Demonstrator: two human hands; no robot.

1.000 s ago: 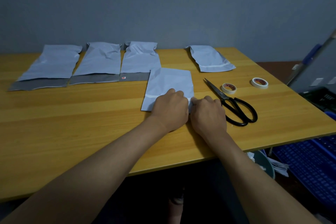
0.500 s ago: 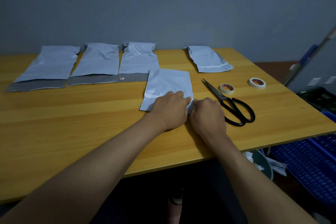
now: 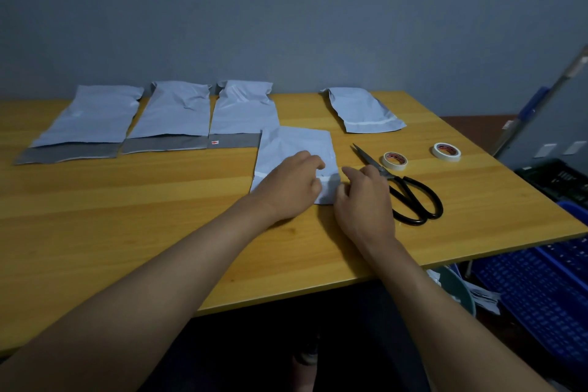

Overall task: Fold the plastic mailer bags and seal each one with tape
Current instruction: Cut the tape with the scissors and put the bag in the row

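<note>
Both hands are working the folded bag [image 3: 296, 146] lying at the worktop's [image 3: 127, 216] centre: the left hand [image 3: 291, 188] is resting curled fingers on it, while the right hand [image 3: 362, 197] is pinching its flap edge at three o'clock. To crease well, I'd be pressing flat and sliding outward; scissors [image 3: 404, 191] and tape [image 3: 394, 160] are waiting at three o'clock.

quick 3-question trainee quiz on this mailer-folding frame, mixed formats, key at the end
1. True or false: the scissors lie right of the mailer being folded.
2. How many tape rolls are on the table?
3. The three mailers along the back left have: A) grey flaps open B) flaps taped shut C) been stacked.

Key:
1. True
2. Two: near roll, far roll
3. A
</note>
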